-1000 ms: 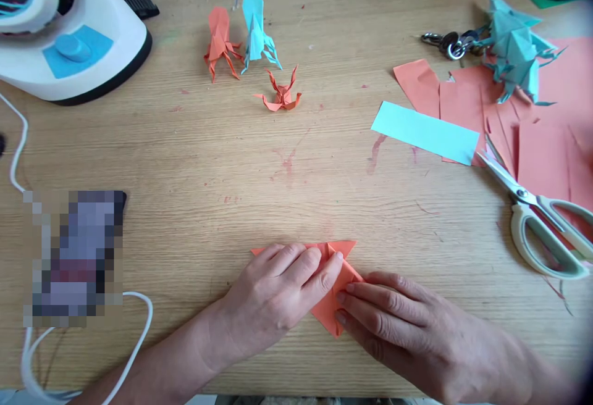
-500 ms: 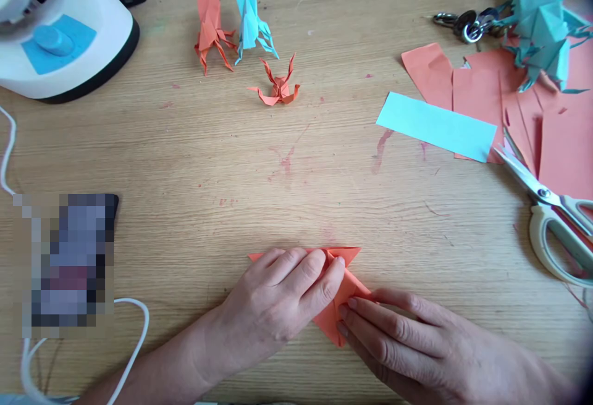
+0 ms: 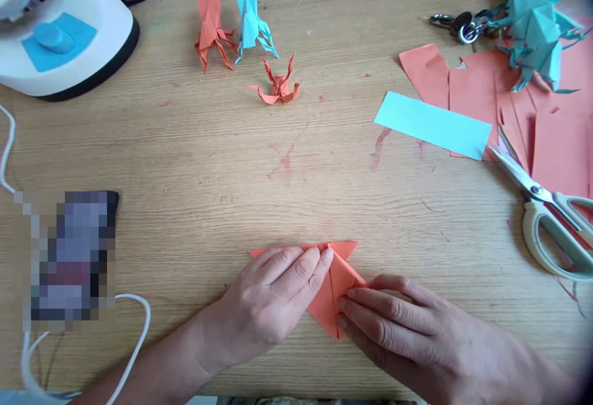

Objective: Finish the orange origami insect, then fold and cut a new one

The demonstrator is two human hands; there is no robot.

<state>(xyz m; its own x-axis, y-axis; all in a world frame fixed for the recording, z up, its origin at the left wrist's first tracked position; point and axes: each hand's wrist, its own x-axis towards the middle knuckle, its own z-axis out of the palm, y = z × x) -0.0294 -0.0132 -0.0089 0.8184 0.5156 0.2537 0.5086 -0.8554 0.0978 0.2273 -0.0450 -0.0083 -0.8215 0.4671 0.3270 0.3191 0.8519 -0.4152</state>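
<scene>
A partly folded sheet of orange origami paper [image 3: 338, 284] lies on the table at the front, its pointed corners spreading left, right and toward me. My left hand [image 3: 278, 297] presses it down, fingers held together over its upper left part and covering much of it. Along the lower right edge, my right hand [image 3: 398, 331] grips a folded flap with its fingers close together; the thumb is mostly hidden. A crease runs between the two hands.
Folded orange [image 3: 212, 28] and blue [image 3: 248, 10] paper figures stand behind a small orange one [image 3: 279, 88]. Scissors [image 3: 537, 190], a blue strip [image 3: 433, 124], orange sheets [image 3: 563, 152], keys [image 3: 467, 27] and a teal figure [image 3: 535, 28] lie right. A phone [image 3: 74, 254], cable [image 3: 147, 318] and white appliance [image 3: 92, 34] are left.
My left index finger has drawn back left toward the other fingers, baring more of the folded paper. The right hand keeps its hold on the flap. The view has shifted slightly.
</scene>
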